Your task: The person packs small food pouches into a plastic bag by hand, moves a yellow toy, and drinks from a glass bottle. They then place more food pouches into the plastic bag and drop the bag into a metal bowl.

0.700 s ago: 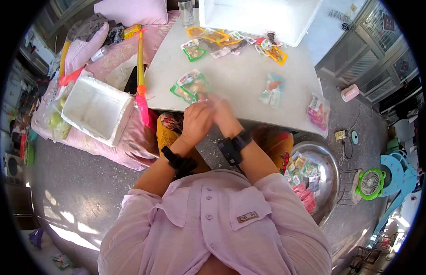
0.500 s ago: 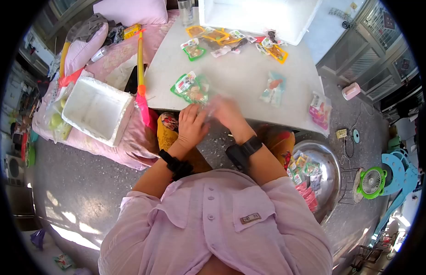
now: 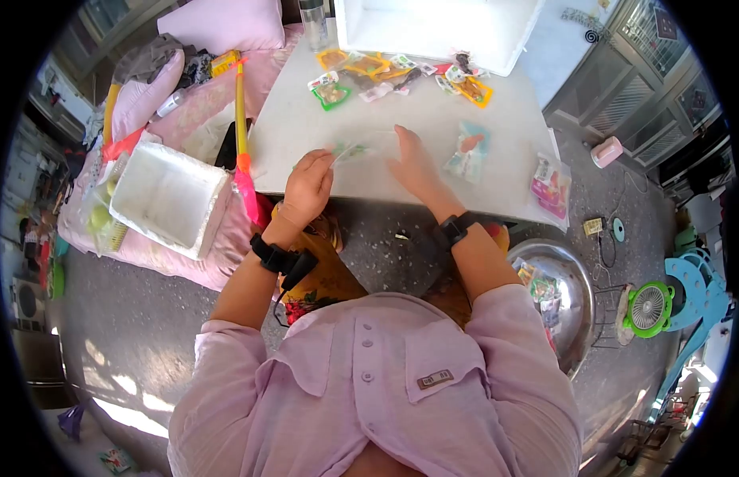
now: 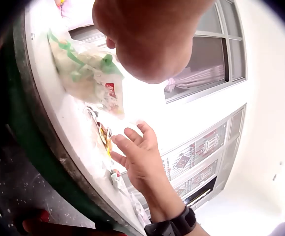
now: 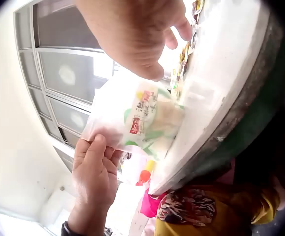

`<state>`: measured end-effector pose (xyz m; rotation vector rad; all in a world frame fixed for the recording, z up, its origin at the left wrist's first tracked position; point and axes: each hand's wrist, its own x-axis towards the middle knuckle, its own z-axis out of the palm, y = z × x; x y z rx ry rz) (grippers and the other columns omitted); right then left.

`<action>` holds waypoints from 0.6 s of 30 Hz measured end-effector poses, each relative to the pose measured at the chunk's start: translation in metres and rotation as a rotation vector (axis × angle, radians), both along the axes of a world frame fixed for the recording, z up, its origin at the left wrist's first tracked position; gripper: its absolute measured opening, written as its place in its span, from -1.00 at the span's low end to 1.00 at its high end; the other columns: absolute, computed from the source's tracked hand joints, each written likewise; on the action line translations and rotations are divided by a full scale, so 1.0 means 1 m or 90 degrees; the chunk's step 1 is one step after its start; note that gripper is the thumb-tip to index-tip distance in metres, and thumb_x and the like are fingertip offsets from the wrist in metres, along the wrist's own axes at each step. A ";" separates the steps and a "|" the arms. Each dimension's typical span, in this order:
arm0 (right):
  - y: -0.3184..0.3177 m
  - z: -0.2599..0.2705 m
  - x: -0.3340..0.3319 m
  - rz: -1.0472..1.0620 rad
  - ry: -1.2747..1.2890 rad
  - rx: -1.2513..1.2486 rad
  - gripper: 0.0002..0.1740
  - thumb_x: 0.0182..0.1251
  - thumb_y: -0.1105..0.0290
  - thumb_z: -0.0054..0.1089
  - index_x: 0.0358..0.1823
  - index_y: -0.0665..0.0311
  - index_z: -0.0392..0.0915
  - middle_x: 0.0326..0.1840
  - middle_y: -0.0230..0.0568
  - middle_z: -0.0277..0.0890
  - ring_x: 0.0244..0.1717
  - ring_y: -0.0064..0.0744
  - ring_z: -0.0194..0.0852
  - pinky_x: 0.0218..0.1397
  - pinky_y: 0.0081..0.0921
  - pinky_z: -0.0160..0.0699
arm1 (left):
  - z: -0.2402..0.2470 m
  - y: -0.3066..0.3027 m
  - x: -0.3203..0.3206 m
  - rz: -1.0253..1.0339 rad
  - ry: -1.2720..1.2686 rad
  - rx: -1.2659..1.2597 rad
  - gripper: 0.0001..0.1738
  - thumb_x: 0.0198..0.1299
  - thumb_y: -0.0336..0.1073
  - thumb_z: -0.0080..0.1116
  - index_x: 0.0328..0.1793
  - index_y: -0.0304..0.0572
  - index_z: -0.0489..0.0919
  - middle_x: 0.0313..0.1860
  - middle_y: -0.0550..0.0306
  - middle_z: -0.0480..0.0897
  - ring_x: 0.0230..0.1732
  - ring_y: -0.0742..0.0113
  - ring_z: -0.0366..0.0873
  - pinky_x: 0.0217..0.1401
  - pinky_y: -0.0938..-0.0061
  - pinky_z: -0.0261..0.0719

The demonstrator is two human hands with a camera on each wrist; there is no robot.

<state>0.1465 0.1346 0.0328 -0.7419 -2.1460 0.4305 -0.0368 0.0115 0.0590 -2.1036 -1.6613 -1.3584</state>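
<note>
A clear bag with a green-and-white packet inside is held up over the table's near edge. My left hand pinches its left edge between thumb and fingers; the right wrist view shows this left hand gripping the film of the bag. At the bag's other side is my right hand, its fingers apart and relaxed. In the left wrist view the right hand has spread fingers beside the bag; whether a fingertip touches the film is hard to tell.
Yellow and green packets lie along the table's back, before a white foam box. Another clear packet and a pink one lie at right. A foam box sits left; a metal basin stands lower right.
My hands have moved apart, the left one up and leftward, the right one rightward. The green packet that lay on the table now shows inside the clear bag.
</note>
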 end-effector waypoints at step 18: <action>-0.011 0.104 0.029 0.043 -0.043 -0.106 -0.91 0.08 0.46 -0.01 -0.46 0.33 0.35 -0.49 -0.14 0.37 -0.44 -0.26 0.33 -0.36 -0.48 0.31 | 0.013 0.027 0.001 -0.180 -0.763 -0.288 -0.87 0.21 -0.33 -0.12 -0.26 -0.18 0.44 -0.29 0.27 0.49 -0.23 0.52 0.38 -0.05 0.57 0.34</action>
